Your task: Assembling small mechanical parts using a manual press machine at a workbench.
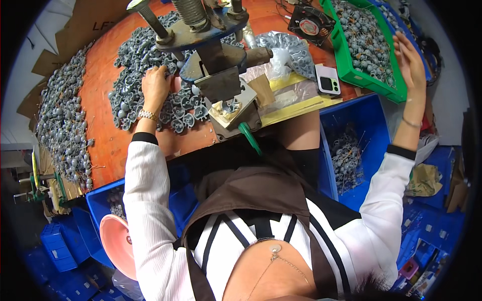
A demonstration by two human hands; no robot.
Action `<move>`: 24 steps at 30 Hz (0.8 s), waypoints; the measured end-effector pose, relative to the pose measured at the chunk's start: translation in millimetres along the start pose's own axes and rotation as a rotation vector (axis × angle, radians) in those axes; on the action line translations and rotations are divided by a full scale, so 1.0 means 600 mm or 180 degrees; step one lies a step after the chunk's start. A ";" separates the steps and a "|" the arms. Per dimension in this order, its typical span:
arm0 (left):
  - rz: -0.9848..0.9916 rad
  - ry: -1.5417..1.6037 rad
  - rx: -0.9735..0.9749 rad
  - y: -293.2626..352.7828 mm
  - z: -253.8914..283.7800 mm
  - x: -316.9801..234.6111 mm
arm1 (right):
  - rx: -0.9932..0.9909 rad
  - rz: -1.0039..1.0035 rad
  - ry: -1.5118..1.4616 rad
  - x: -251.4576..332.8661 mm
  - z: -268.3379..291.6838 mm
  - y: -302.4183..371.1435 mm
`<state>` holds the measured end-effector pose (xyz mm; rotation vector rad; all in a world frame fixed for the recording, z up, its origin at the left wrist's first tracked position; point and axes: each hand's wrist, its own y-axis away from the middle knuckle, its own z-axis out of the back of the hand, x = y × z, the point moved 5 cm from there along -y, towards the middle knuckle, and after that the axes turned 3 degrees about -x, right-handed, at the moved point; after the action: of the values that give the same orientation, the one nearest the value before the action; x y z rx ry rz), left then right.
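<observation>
My left hand (155,89) rests on a heap of small grey plastic parts (138,55) on the orange-red tabletop. Its fingers are curled down among the parts, and what they grip is hidden. Raised at the far right, my right hand (412,67) is beside the rim of a green bin (396,93) full of grey pieces with thin wires. Its fingers are stretched out, and nothing shows in them. Between my hands stands a bench press (218,65) with bolts and a spring on top. A cream-coloured fixture (225,114) with a grey part in it sits below its head; a green handle (250,138) sticks out toward me.
More wired grey pieces (63,120) cover the table's left side. Behind the press lie a clear bag of grey parts (291,52), a small black fan (310,24) and a phone (328,80). Blue bins (374,135) stand below the table edge; a pink basin (118,246) is at lower left.
</observation>
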<state>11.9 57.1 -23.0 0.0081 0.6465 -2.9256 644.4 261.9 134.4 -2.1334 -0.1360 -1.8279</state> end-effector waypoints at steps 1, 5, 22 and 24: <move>-0.0006 0.0000 0.0006 -0.002 0.000 -0.002 | -0.0103 0.0123 -0.0009 0.009 -0.013 0.037; -0.0148 -0.0018 -0.0003 0.005 0.038 -0.043 | -0.0457 0.0444 0.0349 0.009 -0.047 0.156; 0.2260 0.6084 -0.0181 0.207 0.076 -0.215 | 0.0987 0.1262 0.1651 -0.164 -0.472 0.322; 0.1995 0.5805 -0.0229 0.196 0.090 -0.227 | 0.1119 0.0676 0.1392 -0.180 -0.489 0.329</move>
<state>165.1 -51.7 -18.2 2.3573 0.6034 -1.5263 404.2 0.9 29.2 -1.4244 -0.1108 -1.9259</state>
